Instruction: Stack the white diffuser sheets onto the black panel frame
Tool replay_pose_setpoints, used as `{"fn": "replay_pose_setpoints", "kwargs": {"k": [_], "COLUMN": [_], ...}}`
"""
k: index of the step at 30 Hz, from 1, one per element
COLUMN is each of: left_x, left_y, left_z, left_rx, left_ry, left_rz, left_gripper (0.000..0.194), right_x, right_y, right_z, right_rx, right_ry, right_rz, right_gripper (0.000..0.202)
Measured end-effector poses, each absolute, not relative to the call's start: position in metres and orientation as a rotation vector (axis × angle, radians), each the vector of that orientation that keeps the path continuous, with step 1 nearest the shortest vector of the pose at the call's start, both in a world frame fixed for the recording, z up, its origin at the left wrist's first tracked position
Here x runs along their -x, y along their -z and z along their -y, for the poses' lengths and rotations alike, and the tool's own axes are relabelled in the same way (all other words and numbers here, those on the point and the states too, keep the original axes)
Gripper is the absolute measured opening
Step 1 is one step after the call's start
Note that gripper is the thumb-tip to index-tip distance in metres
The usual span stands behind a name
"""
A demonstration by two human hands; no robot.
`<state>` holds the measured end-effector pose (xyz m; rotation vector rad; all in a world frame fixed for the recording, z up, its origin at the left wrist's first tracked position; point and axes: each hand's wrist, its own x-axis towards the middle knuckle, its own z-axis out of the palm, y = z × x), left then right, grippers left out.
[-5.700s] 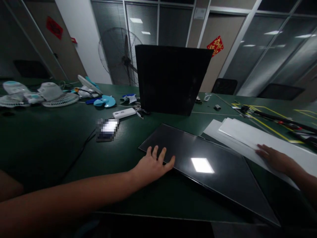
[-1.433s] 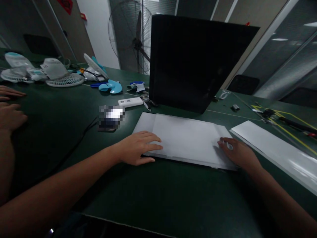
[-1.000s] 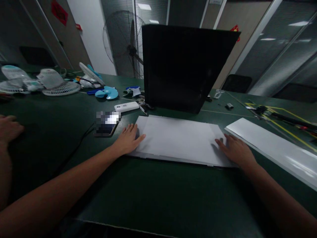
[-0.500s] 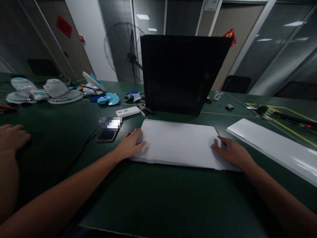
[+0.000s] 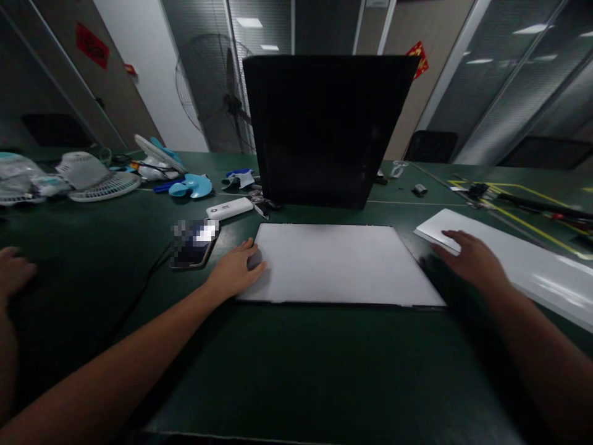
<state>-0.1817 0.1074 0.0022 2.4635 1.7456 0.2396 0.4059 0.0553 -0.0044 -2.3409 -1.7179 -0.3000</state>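
Note:
A flat rectangular white panel [image 5: 333, 266] with a thin dark rim lies on the green table before me. At its left edge rests my left hand [image 5: 235, 269], fingers stretched out flat and thumb on the white surface. My right hand [image 5: 472, 256] is off the panel to the right, fingers apart and nothing in them. It hovers over the near-left end of a glossy white sheet [image 5: 509, 259]; whether the fingertips touch that sheet I cannot tell.
Behind the panel stands a large black screen-like board [image 5: 328, 133]. To the left lie a phone [image 5: 192, 247], a white handheld device [image 5: 230, 209], a blue fan blade [image 5: 191, 186] and white fan parts [image 5: 104, 185]. Another person's hand [image 5: 16, 272] shows at the far left.
My right hand has lifted off the panel's right edge and moved right to the glossy sheet. The white surface now sits flatter within its dark rim. My left hand stays at the left edge.

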Motion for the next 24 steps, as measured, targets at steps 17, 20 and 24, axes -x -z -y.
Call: {"fn": "replay_pose_setpoints", "kwargs": {"k": [17,20,24], "left_x": [0.181,0.181,0.18], "left_y": [-0.005,-0.005,-0.003], "left_z": [-0.104,-0.104,-0.106], "left_rx": [-2.443,-2.423,-2.416], "left_ry": [-0.163,-0.196,-0.211], "left_rz": [-1.712,-1.724,-1.724], "left_gripper": [0.078,0.078,0.079], "right_x": [-0.457,-0.458,-0.455], "right_y": [0.017,0.017,0.017], "right_z": [-0.051,-0.049,-0.047], "right_rx": [2.661,2.635,2.606], "right_ry": [0.109,0.134,0.183], "right_rz": [1.363,1.378,1.375], "right_gripper": [0.074,0.075,0.072]}}
